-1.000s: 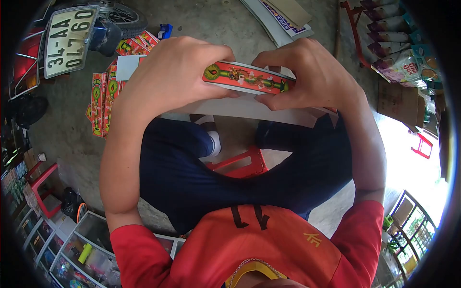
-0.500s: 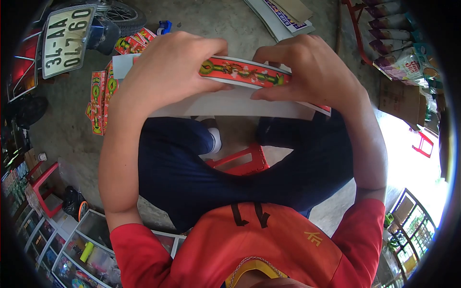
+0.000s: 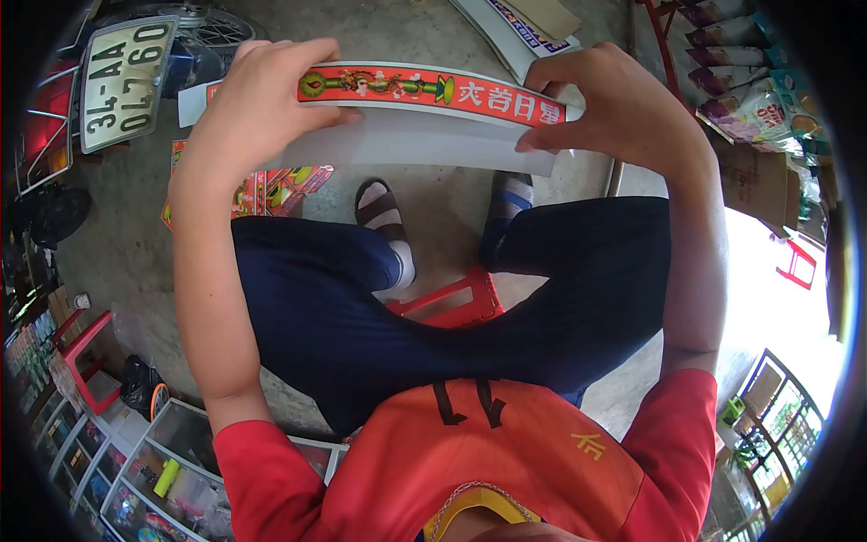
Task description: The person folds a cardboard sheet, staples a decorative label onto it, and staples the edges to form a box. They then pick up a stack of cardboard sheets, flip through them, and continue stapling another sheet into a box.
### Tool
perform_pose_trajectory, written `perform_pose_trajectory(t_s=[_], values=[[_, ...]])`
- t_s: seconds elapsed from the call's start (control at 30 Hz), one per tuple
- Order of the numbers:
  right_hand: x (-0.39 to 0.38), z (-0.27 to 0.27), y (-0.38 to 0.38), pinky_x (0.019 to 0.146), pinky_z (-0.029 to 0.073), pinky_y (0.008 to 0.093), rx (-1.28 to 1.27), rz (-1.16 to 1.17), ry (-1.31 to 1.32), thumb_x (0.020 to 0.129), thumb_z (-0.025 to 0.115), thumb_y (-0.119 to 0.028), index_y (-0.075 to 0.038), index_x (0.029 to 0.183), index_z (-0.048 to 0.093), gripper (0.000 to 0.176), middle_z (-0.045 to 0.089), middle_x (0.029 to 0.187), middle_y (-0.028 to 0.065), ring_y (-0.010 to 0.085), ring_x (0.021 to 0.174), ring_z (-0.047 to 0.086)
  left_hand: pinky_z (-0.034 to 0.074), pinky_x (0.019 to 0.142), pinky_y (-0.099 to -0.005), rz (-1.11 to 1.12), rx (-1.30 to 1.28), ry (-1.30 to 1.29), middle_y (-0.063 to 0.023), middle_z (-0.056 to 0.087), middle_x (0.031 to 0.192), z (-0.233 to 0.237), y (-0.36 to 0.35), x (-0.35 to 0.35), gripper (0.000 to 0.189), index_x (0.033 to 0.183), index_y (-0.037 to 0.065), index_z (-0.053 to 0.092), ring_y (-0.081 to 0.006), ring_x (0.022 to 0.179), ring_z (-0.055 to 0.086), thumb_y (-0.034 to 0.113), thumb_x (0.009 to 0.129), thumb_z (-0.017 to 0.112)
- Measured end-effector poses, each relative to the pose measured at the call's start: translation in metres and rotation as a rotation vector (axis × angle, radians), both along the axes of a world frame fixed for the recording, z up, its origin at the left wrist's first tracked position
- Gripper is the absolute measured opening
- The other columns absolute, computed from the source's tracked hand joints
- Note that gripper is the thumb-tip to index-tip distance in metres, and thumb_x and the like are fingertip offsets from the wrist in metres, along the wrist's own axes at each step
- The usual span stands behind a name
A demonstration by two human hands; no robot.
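A long red printed strip (image 3: 406, 87) with green and white figures and white borders stretches between my two hands, high above my knees. My left hand (image 3: 271, 99) is closed round its left part, thumb below and fingers above. At the strip's right end, my right hand (image 3: 601, 113) pinches it between thumb and fingers. A plain whitish sheet (image 3: 415, 140) hangs below the printed face. Past my left wrist sticks out a pale end of paper. More red printed pieces (image 3: 280, 190) lie on the floor, partly behind my left forearm.
A red stool (image 3: 461, 303) stands between my legs. At the upper left is a motorbike with a number plate (image 3: 126, 81). Flat cardboard (image 3: 533, 27) lies at the top. Packaged bags (image 3: 731, 68) and a brown box (image 3: 754, 185) are on the right, a glass case (image 3: 172, 452) lower left.
Both hands have moved up and spread apart, the left one to the left. More of the strip's printed face shows, and my sandalled feet are now visible below it.
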State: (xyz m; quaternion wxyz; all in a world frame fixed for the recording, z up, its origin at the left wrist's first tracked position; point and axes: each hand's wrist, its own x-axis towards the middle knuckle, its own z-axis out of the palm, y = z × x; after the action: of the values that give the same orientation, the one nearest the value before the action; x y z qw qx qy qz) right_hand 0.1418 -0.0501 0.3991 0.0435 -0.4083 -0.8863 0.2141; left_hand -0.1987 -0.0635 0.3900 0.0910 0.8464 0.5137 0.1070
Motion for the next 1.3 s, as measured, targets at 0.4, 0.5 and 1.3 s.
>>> perform_pose_trajectory(t_s=[0.4,0.5,1.3], values=[[-0.022,0.0,-0.011,0.075,0.056,0.0416,0.069,0.027,0.028,0.071,0.09,-0.046,-0.011,0.1,0.078,0.047,0.077,0.088,0.0114,0.031,0.08,0.073,0.048,0.06,-0.0377,-0.235,-0.12,-0.251,-0.0125,0.066,0.072,-0.015,-0.004,0.041,0.043,0.099,0.004,0.07,-0.029,0.064,0.065,0.038,0.079,0.087],[-0.022,0.003,-0.012,0.074,0.056,0.0406,0.14,0.018,0.013,0.071,0.091,-0.044,-0.01,0.1,0.078,0.047,0.077,0.087,0.0112,0.0299,0.078,0.072,0.047,0.059,-0.0378,-0.222,-0.09,-0.277,-0.0125,0.063,0.068,-0.017,-0.001,0.038,0.043,0.094,0.003,0.069,-0.0288,0.061,0.062,0.038,0.078,0.087],[-0.026,-0.002,-0.005,0.075,0.058,0.0368,0.092,0.107,0.102,0.085,0.085,-0.031,-0.005,0.092,0.08,0.027,0.077,0.087,0.0118,0.0258,0.077,0.073,0.045,0.058,-0.037,-0.118,-0.41,-0.261,-0.0166,0.064,0.067,0.011,-0.004,0.028,0.038,0.093,0.0,0.077,-0.0252,0.056,0.057,0.037,0.088,0.08]])
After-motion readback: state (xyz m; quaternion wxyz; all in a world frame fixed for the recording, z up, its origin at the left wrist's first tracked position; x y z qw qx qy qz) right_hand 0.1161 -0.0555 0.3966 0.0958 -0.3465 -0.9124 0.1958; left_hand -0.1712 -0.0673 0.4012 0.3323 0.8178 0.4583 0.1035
